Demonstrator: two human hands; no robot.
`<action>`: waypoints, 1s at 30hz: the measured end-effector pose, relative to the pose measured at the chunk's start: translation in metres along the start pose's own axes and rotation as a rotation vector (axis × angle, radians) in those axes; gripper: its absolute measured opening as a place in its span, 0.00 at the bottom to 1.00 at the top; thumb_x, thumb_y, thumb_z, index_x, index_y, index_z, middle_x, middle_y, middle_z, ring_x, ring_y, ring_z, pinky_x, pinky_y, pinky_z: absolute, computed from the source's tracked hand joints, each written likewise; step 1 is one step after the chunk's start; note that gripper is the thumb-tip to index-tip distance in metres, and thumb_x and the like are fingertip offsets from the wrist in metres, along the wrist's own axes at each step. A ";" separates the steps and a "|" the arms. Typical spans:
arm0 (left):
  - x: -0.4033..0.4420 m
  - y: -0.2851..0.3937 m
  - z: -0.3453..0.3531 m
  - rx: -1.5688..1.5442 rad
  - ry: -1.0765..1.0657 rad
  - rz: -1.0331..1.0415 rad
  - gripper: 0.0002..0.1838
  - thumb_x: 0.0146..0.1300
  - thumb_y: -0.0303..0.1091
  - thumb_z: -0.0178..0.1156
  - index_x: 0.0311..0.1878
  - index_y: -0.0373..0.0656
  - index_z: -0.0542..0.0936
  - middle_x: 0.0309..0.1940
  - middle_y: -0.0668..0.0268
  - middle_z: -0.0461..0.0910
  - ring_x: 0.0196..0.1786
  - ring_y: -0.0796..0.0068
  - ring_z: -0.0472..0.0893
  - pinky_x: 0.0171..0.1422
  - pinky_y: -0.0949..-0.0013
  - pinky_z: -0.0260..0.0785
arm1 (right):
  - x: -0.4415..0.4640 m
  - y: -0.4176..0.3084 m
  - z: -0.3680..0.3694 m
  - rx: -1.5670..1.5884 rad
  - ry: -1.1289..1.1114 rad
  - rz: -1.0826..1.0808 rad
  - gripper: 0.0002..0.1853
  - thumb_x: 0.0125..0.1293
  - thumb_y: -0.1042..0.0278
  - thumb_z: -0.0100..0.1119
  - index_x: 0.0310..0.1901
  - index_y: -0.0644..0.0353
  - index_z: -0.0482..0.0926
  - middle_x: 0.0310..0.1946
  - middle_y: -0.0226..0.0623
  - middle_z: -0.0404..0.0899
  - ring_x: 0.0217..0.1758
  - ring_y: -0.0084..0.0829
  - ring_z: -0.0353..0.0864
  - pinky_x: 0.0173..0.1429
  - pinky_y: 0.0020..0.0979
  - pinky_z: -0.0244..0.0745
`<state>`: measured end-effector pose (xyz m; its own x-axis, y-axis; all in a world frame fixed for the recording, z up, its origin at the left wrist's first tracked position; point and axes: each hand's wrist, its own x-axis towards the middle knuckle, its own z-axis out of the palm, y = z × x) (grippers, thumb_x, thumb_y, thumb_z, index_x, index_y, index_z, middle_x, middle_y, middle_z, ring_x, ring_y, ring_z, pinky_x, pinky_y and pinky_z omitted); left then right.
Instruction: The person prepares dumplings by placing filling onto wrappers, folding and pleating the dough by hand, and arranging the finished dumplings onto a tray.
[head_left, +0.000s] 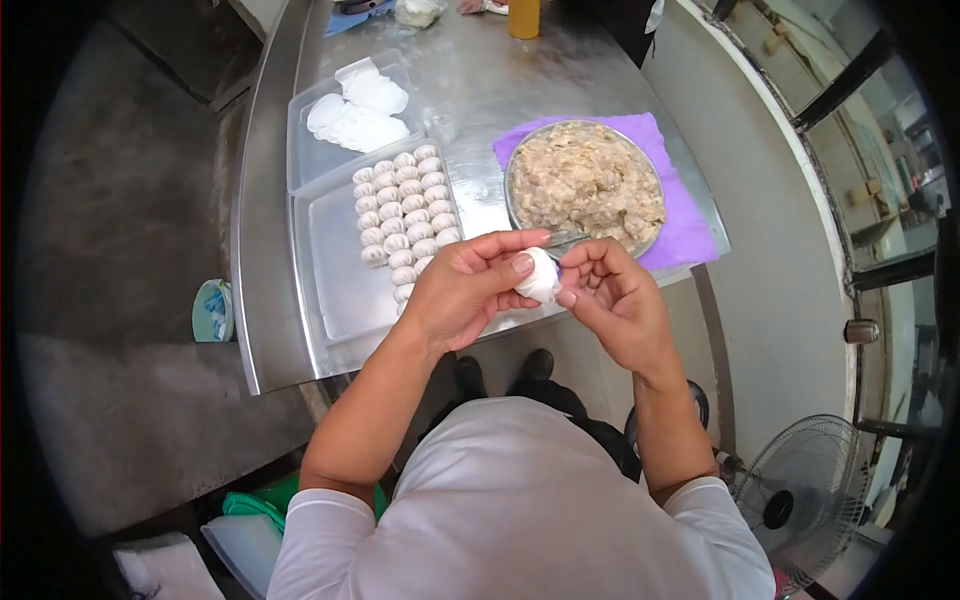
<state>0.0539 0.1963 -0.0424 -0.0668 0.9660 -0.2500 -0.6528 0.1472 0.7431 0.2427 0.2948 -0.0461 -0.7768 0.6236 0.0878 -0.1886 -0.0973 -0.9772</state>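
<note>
A round white dumpling (540, 277) is held between my two hands, just over the table's front edge. My left hand (468, 285) grips it with the thumb on top and the fingers curled around it. On its other side, the thumb and fingertips of my right hand (612, 293) pinch the edge of the wrapper. Beyond my hands sits a metal bowl (512, 205) heaped with pale minced filling (585, 180). To the left, rows of pleated dumplings (402, 205) stand in a clear plastic tray (335, 270), partly hidden behind my left hand.
Stacked white wrappers (360, 108) lie in a clear container (300, 170) behind the tray. A purple cloth (685, 225) lies under the bowl on the steel table (470, 90). An orange bottle (524, 18) stands at the back. A fan (805, 495) stands right, a bin (213, 310) left.
</note>
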 end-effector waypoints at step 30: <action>-0.042 -0.040 -0.036 1.449 -0.121 0.502 0.35 0.64 0.34 0.69 0.72 0.37 0.70 0.45 0.49 0.81 0.38 0.58 0.85 0.43 0.61 0.79 | -0.052 -0.022 0.063 0.241 0.406 -0.164 0.14 0.81 0.60 0.51 0.40 0.62 0.75 0.33 0.32 0.76 0.27 0.19 0.71 0.28 0.22 0.68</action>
<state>0.0553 0.1420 -0.0836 0.0581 0.9782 0.1996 0.6933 -0.1834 0.6969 0.2494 0.2152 -0.0167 -0.4378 0.8926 0.1079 -0.4598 -0.1192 -0.8800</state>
